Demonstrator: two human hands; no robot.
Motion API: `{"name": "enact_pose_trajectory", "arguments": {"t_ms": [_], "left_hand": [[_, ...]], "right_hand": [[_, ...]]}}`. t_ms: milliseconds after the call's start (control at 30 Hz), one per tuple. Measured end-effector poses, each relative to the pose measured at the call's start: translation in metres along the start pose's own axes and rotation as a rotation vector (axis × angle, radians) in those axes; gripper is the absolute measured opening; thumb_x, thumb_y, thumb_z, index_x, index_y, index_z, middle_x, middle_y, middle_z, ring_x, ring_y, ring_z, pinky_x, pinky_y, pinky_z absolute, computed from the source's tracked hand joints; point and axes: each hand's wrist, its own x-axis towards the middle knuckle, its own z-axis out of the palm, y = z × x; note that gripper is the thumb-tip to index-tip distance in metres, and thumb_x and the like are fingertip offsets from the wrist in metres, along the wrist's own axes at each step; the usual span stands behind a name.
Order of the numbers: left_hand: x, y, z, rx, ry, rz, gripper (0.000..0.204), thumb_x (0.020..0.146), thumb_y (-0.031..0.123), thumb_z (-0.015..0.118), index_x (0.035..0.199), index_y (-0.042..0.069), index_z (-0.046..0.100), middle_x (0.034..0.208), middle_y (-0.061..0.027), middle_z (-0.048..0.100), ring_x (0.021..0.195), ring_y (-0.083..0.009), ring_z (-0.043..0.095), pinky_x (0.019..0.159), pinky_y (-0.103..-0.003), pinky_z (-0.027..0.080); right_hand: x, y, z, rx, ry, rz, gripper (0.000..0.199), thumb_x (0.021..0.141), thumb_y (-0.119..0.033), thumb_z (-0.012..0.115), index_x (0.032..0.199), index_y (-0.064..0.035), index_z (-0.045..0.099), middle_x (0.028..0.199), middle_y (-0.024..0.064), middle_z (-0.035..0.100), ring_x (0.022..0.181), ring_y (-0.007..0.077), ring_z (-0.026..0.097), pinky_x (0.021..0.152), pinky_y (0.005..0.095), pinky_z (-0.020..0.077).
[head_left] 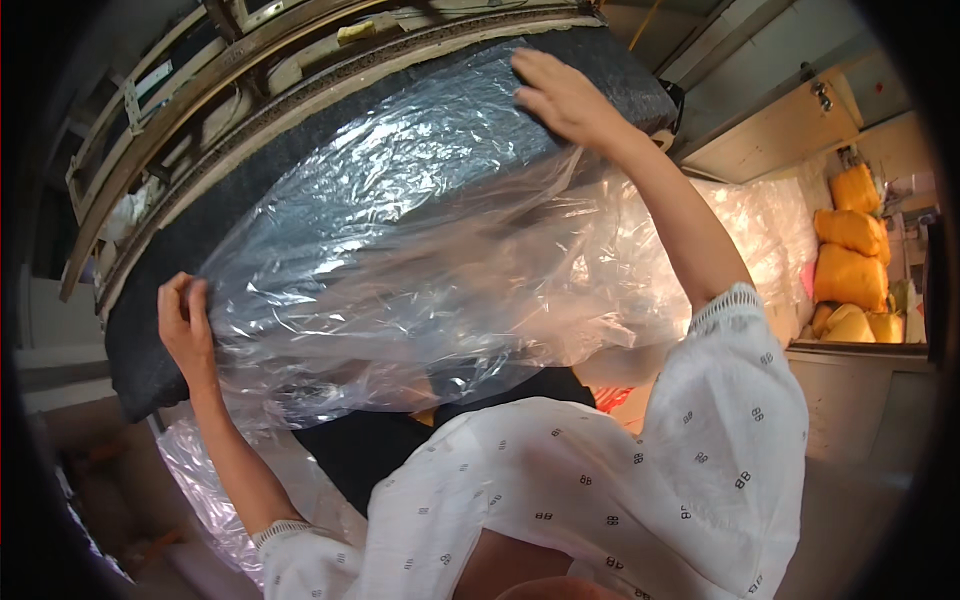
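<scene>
A large sheet of clear, crinkled plastic film (pixel 400 250) spreads over a long dark padded surface (pixel 665 95) in front of me and hangs down toward my lap. At the left end, my left hand (pixel 187 325) has its fingers bent and closed on the film's edge. Farther off and to the right, my right hand (pixel 565 95) lies on the film near the far edge of the padding. Its fingers are stretched out and hold nothing that I can see. Between the two hands the film is wrinkled and shiny, with the dark surface showing through.
Behind the padding runs a worn frame of rails and bars (pixel 165 145), with a small yellow piece (pixel 355 33) on it. More film bunches at the right (pixel 740 220) and lower left (pixel 200 470). Orange bundles (pixel 850 270) are stacked at the far right, near a wooden panel (pixel 770 125).
</scene>
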Motion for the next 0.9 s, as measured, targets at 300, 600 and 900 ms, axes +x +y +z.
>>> {"name": "enact_pose_trajectory", "arguments": {"t_ms": [300,600,900], "left_hand": [[-0.045,0.031,-0.053,0.189,0.086,0.085,0.006,0.079,0.001,0.063,0.084,-0.001,0.06,0.072,-0.003,0.046,0.062,-0.0101,0.041,0.052,-0.023,0.032],[-0.14,0.024,-0.071,0.393,0.111,0.037,0.011,0.08,0.003,0.064,0.089,-0.002,0.063,0.072,-0.0052,0.051,0.066,-0.014,0.046,0.056,-0.025,0.035],[-0.063,0.02,-0.058,-0.608,0.631,-0.572,0.014,0.093,0.02,0.047,0.098,0.009,0.054,0.085,-0.0002,0.055,0.071,-0.0065,0.049,0.049,-0.018,0.034]], "right_hand": [[-0.022,-0.04,0.002,-0.141,0.038,0.019,0.031,0.082,-0.023,0.056,0.106,-0.003,0.055,0.098,0.0116,0.06,0.097,0.0281,0.054,0.081,0.0389,0.0428],[0.018,0.028,0.019,0.013,-0.118,0.312,0.033,0.075,-0.025,0.066,0.101,-0.0085,0.058,0.088,0.0077,0.061,0.086,0.0234,0.059,0.074,0.0359,0.0453],[0.072,-0.009,0.0,1.255,0.054,0.678,0.022,0.087,-0.017,0.05,0.103,-0.0026,0.053,0.086,0.0036,0.056,0.083,0.0122,0.051,0.075,0.0268,0.0428]]}}
